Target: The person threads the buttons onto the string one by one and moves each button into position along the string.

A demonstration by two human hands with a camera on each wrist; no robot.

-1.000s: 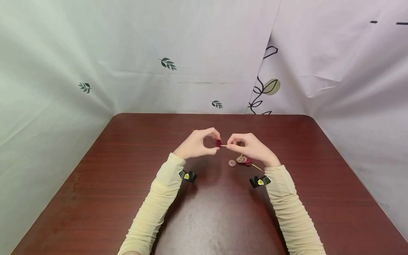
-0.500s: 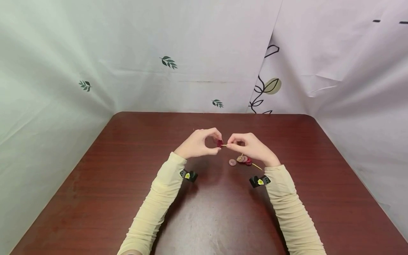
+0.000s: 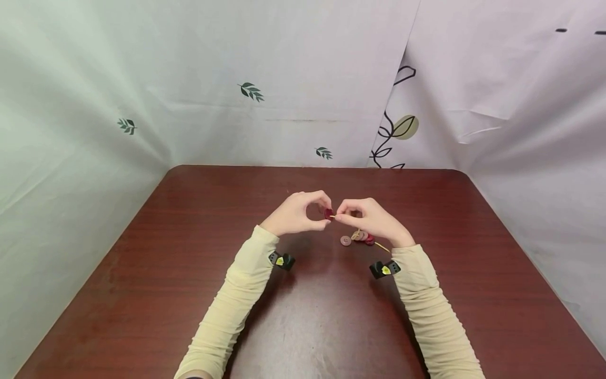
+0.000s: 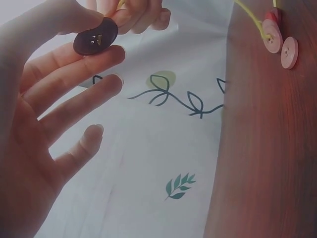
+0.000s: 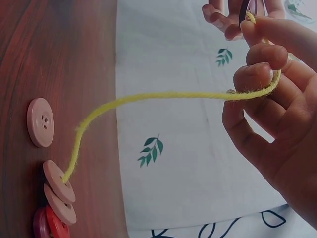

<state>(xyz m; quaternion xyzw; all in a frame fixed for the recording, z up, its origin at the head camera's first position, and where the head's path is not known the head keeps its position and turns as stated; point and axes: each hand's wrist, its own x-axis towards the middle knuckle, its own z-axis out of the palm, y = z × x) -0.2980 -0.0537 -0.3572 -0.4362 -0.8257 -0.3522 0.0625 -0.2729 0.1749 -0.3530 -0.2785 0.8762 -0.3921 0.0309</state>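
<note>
My left hand (image 3: 300, 211) pinches a dark red button (image 4: 95, 36) by its edge between thumb and index finger, above the table. Close against that button, my right hand (image 3: 369, 216) pinches a yellow string (image 5: 168, 95) near its end. In the left wrist view a small bit of yellow shows in one of the button's holes. From the right hand the string hangs down to a pink button (image 5: 58, 180), passing through it. Another pink button (image 5: 61, 204) and a red button (image 5: 57, 224) overlap beside it. A separate pink button (image 3: 346, 240) lies flat nearby.
The brown wooden table (image 3: 199, 252) has its rounded far edge against a white cloth backdrop (image 3: 203, 63) printed with leaves. A tail of yellow string (image 3: 382, 247) lies right of the button cluster, below the right hand. Black camera mounts (image 3: 282, 261) sit at both wrists.
The left hand has shifted slightly right with the dark red button, toward the right hand. Less string now shows between the button and the right fingertips.
</note>
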